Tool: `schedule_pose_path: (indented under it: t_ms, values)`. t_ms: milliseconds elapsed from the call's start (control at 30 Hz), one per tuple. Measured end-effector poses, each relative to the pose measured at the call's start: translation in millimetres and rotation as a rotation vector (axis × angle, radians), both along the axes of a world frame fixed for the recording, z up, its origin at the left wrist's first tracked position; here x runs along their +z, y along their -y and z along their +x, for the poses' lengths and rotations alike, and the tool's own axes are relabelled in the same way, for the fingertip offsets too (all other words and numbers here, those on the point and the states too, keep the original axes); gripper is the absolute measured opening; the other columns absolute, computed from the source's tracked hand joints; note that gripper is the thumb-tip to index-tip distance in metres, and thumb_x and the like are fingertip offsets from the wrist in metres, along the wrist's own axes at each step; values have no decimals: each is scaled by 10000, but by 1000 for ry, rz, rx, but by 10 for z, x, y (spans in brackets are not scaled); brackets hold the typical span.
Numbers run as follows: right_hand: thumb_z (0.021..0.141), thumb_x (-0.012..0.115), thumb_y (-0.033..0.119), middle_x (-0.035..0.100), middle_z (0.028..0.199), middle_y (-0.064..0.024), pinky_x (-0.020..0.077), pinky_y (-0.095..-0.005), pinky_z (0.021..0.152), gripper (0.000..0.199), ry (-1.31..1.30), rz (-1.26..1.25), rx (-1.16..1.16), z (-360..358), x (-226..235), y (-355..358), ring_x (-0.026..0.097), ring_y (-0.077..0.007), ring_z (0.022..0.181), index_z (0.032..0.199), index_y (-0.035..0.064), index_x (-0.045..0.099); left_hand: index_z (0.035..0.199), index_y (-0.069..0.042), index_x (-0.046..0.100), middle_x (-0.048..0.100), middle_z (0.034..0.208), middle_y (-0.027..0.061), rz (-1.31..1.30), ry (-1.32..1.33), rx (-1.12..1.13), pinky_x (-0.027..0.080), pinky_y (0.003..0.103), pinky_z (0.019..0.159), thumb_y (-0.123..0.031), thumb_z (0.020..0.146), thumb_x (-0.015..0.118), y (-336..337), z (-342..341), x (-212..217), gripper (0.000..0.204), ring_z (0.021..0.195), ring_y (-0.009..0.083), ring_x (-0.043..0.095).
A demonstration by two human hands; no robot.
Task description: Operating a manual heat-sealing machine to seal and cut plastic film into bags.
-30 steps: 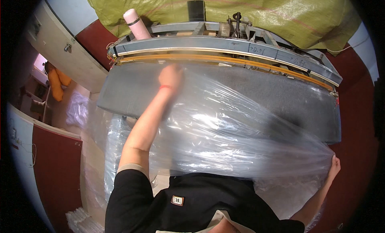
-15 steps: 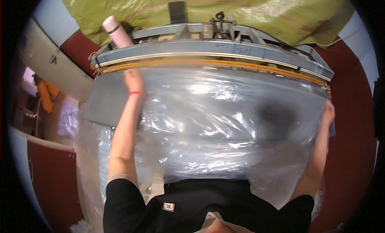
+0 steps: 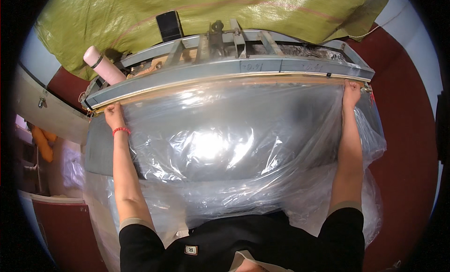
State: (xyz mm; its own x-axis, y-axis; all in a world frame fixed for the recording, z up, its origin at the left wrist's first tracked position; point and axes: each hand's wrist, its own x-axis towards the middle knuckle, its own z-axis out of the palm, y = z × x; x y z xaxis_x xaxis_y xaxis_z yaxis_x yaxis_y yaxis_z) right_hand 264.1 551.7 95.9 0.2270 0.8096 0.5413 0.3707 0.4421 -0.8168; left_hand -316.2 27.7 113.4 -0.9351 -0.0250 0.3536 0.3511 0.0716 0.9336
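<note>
Look, left hand (image 3: 114, 116) and right hand (image 3: 351, 94) both pinch the upper edge of a glossy, crinkled clear plastic sheet (image 3: 211, 148), spread mid-frame over a matte dark-grey worktop (image 3: 100, 145), below a long blue-grey metal bar (image 3: 206, 73).

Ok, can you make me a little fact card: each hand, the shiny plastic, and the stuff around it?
Left hand: pinching the clear plastic sheet near its left edge
Right hand: pinching the same sheet, over to the right
Sheet: wrinkled, shiny, over a dark grey surface
Left wrist: red bracelet
Beyond the hands: metal frame
Frame's left end: leaning pink cylinder, dark band
Behind the frame: yellow-green cover
</note>
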Motion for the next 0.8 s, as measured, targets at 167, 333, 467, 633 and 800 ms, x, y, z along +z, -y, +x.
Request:
schedule_pose_path:
  t_ms: [167, 333, 467, 633, 800]
  values:
    - [749, 532, 173, 534, 640, -40, 426, -239, 575, 160, -139, -130, 52, 24, 250, 47, 524, -129, 609, 797, 22, 507, 779, -81, 406, 450, 601, -12, 175, 57, -101, 332, 193, 426, -124, 761, 544, 26, -8, 83, 146, 499, 70, 422]
    - [754, 538, 164, 542, 711, -66, 434, -245, 589, 188, -199, -222, 92, -12, 342, 94, 530, -138, 651, 860, 13, 505, 750, -67, 423, 453, 619, 6, 225, 111, -108, 382, 211, 493, -129, 791, 496, 5, 25, 144, 104, 530, 95, 419]
    - [773, 571, 192, 548, 859, -99, 436, -249, 669, 255, 57, 25, 153, 133, 577, 458, 543, -148, 754, 924, -3, 506, 792, -68, 445, 460, 630, -4, 40, 115, -242, 396, 207, 519, -130, 802, 487, 76, 231, 341, 75, 534, 88, 427]
    - [793, 560, 245, 509, 1055, -151, 329, -352, 876, 362, 483, 385, -240, 1118, 667, 1307, 455, -269, 1006, 1054, 2, 497, 812, -78, 460, 458, 699, -23, -31, -30, -417, 357, 176, 521, -80, 794, 486, 694, 880, 541, 32, 578, 45, 413]
    - [725, 599, 427, 501, 1090, -184, 365, -421, 842, 597, 510, -101, -889, 2144, -105, 1504, 453, -332, 1022, 1103, -17, 468, 907, -12, 464, 490, 840, 48, -333, -217, 195, 390, 266, 747, -49, 797, 474, 1279, 1582, 453, 117, 803, 154, 475]
